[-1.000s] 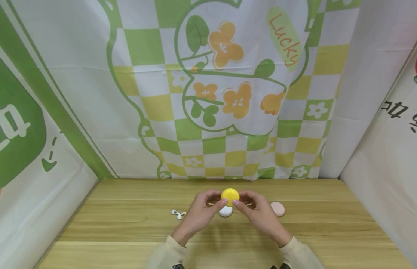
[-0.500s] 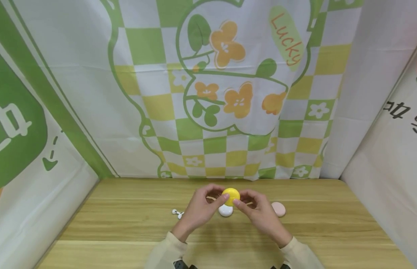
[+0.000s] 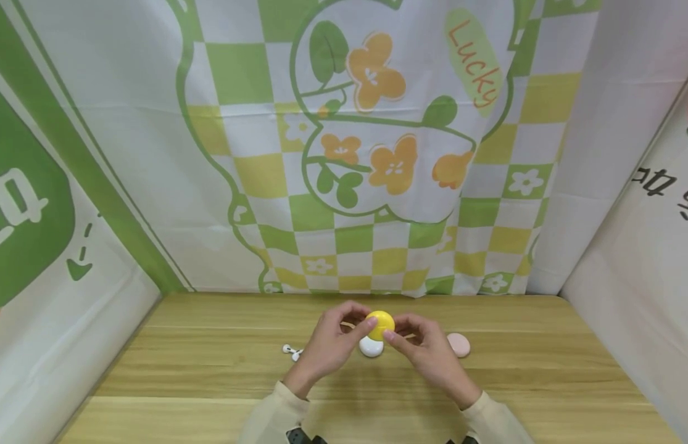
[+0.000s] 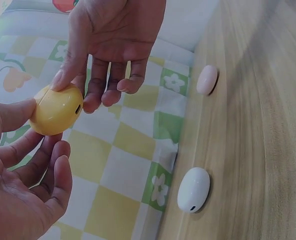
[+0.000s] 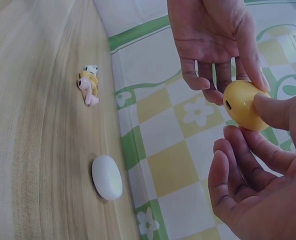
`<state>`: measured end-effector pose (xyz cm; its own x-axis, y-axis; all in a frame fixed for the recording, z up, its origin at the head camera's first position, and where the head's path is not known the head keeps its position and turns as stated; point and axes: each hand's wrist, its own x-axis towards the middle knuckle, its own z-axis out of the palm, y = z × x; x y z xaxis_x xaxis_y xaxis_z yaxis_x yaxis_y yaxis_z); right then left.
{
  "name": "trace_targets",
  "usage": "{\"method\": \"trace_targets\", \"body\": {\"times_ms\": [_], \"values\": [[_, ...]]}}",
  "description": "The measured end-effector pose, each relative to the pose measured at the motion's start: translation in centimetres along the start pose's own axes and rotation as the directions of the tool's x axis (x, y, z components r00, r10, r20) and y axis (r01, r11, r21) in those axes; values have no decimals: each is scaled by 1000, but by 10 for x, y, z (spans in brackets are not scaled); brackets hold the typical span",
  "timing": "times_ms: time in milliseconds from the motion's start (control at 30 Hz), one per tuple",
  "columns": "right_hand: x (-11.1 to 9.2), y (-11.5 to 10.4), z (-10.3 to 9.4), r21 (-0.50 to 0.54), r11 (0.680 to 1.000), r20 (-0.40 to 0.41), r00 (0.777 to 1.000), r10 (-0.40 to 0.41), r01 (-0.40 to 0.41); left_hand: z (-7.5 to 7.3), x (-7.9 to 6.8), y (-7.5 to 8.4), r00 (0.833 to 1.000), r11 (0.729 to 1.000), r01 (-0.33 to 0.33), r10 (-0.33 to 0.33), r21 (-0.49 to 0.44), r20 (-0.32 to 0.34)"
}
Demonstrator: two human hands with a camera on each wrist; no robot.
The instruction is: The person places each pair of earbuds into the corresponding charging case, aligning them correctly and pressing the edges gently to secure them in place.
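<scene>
Both hands hold a round yellow earbud case (image 3: 381,325) above the table. My left hand (image 3: 329,342) pinches it with the thumb on its face and fingers behind. From the other side, my right hand (image 3: 427,348) pinches its lower right with thumb and forefinger. The lid looks closed, and a seam runs across the case. In the left wrist view a dark charging port shows on the edge of the yellow case (image 4: 58,112). Below it on the table lies a white earbud case (image 3: 371,347), partly hidden by the hands in the head view.
A pink case (image 3: 459,345) lies on the wooden table (image 3: 521,376), right of the right hand. Left of the left hand is a small cluster of white, yellow and pink earbuds (image 5: 89,85). Behind the table hangs a checked cloth (image 3: 371,253); fabric walls stand at both sides.
Compared with one second ago, my left hand sits slightly higher, and its thumb has slid up the case's face. The right hand's grip looks nearly the same.
</scene>
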<state>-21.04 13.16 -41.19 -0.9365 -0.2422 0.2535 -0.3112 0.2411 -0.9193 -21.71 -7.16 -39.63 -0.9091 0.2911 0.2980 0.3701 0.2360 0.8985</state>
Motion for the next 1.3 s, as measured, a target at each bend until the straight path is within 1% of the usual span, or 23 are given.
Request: {"method": "trace_targets", "body": {"times_ms": [233,500,767,1133,1300], "values": [[0,-2,0,14,1000,5,1000,23,-23,0,0,0,1000,1000,0,0,-13,-7],[-2,-1,0,11,1000,14,1000,3,-3,0,0,2,1000,1000,-4,4,-1,-12],[-2,1,-1,13,1000,22,1000,-6,5,-2,1,4,1000,1000,5,-5,-7,-11],[-1,0,-1,13,1000,12,1000,-4,4,-1,0,3,1000,1000,1,-1,3,-9],[0,0,0,24,1000,-15,1000,8,-8,0,0,4,1000,1000,3,-3,5,-15]]}}
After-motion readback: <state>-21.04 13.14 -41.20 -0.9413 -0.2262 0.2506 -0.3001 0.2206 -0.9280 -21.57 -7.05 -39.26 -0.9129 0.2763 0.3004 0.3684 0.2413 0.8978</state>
